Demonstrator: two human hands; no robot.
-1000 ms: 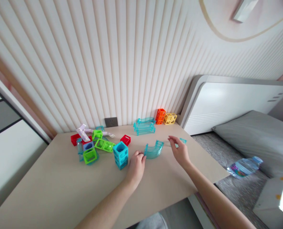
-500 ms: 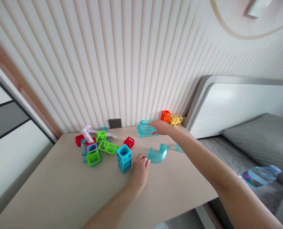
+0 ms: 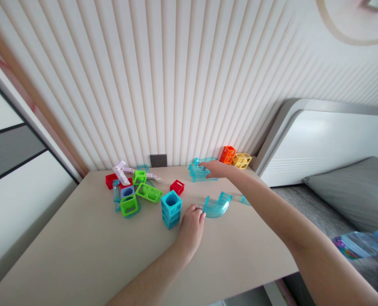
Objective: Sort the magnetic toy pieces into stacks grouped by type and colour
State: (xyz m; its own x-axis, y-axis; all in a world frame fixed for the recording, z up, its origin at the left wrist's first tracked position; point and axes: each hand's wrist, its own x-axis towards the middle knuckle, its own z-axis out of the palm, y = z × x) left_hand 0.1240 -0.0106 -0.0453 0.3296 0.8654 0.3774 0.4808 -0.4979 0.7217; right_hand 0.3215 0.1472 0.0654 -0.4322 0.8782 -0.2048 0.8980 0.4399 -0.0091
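Observation:
My left hand [image 3: 191,227] rests on the beige table [image 3: 80,255], fingers curled at the left end of a clear teal curved track piece [image 3: 217,206]. A stack of blue cube blocks [image 3: 171,208] stands just left of that hand. My right hand [image 3: 216,169] reaches far back and lies on a stack of clear teal straight track pieces [image 3: 199,171] near the wall. Its fingers are stretched over the stack. A small teal piece [image 3: 244,199] lies under my right forearm.
Green, red and blue cube blocks with white track pieces [image 3: 131,191] are heaped at the back left. A red block [image 3: 177,187] lies alone. Orange [image 3: 227,154] and yellow [image 3: 241,160] cubes sit by the wall. A bed [image 3: 335,170] and a water bottle [image 3: 361,243] are right.
My right hand left the small teal piece, reached back to the stack of straight tracks and now lies on it. My left hand stayed by the curved piece.

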